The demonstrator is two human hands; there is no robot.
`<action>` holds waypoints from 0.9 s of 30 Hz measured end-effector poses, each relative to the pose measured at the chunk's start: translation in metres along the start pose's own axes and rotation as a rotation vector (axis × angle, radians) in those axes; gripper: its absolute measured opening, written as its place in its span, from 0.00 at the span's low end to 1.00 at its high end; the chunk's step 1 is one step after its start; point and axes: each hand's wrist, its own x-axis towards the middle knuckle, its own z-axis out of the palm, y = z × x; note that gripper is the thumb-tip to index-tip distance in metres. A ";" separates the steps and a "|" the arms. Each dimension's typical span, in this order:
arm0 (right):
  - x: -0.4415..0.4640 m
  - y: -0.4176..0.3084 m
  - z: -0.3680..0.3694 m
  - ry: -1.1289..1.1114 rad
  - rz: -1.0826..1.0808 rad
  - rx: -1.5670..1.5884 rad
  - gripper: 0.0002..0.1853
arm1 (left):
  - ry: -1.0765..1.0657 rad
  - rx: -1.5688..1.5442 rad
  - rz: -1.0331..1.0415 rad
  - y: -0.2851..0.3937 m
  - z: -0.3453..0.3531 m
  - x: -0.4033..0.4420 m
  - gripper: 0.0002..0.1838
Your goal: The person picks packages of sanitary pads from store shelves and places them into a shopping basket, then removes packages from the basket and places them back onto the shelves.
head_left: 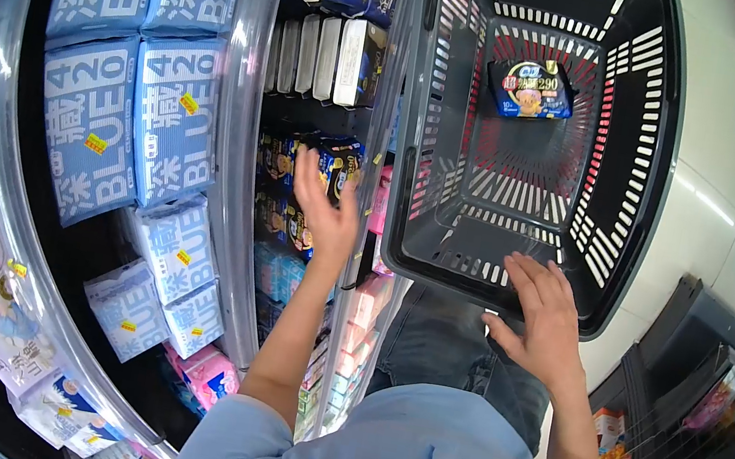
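Note:
My left hand point(327, 216) reaches into the shelf on the left, its fingers stretched out and nothing held. Its fingertips are at the dark sanitary pad packs point(337, 155) printed in blue and gold; whether they touch is hard to tell. At the near side of the black shopping basket point(482, 298) is my right hand point(547, 323), fingers extended and thumb apart. It overlaps the basket's near rim, though contact is unclear. Inside the basket lies one dark blue sanitary pad pack point(532, 90) marked 290.
Large blue packs point(176, 117) with yellow price tags fill the shelf at far left. White-faced boxes point(352, 62) stand behind the dark packs. A pale floor point(705, 225) runs along the right, with a dark rack point(690, 377) of goods at lower right.

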 end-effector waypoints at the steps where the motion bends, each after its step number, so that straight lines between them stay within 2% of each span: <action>1: 0.004 -0.006 0.001 0.016 -0.035 0.085 0.30 | -0.013 0.056 -0.066 -0.023 -0.002 -0.011 0.32; 2: 0.008 -0.015 0.003 0.032 -0.068 0.168 0.30 | -0.030 0.144 -0.091 -0.045 -0.001 -0.016 0.33; 4: 0.019 -0.037 0.012 -0.050 -0.066 0.429 0.26 | -0.098 0.260 -0.316 -0.077 0.001 -0.019 0.34; 6: 0.038 -0.064 0.016 -0.325 0.124 0.771 0.29 | -0.208 0.355 -0.333 -0.112 0.014 -0.021 0.35; 10: 0.068 -0.105 0.097 -0.199 0.105 0.944 0.35 | -0.253 0.334 -0.364 -0.123 0.027 -0.024 0.37; 11: 0.077 -0.113 0.122 -0.143 0.096 0.998 0.37 | -0.307 0.353 -0.441 -0.117 0.025 -0.021 0.38; 13: 0.115 -0.130 0.179 0.079 0.240 1.128 0.35 | -0.348 0.399 -0.386 -0.121 0.025 -0.032 0.39; 15: 0.144 -0.132 0.219 0.116 0.469 0.970 0.37 | -0.365 0.451 -0.331 -0.118 0.026 -0.037 0.40; 17: 0.169 -0.123 0.258 0.216 0.622 1.013 0.36 | -0.295 0.454 -0.257 -0.123 0.034 -0.046 0.40; 19: 0.188 -0.122 0.257 0.255 0.750 1.047 0.35 | -0.306 0.505 -0.202 -0.132 0.033 -0.049 0.37; 22: 0.203 -0.126 0.255 0.253 0.864 1.034 0.35 | -0.324 0.353 -0.513 -0.114 0.026 -0.034 0.34; 24: 0.206 -0.131 0.263 0.277 0.895 0.948 0.34 | -0.280 0.315 -0.568 -0.113 0.025 -0.032 0.34; 27: 0.201 -0.118 0.270 0.207 0.837 1.356 0.33 | -0.149 0.226 -0.604 -0.097 0.015 -0.030 0.34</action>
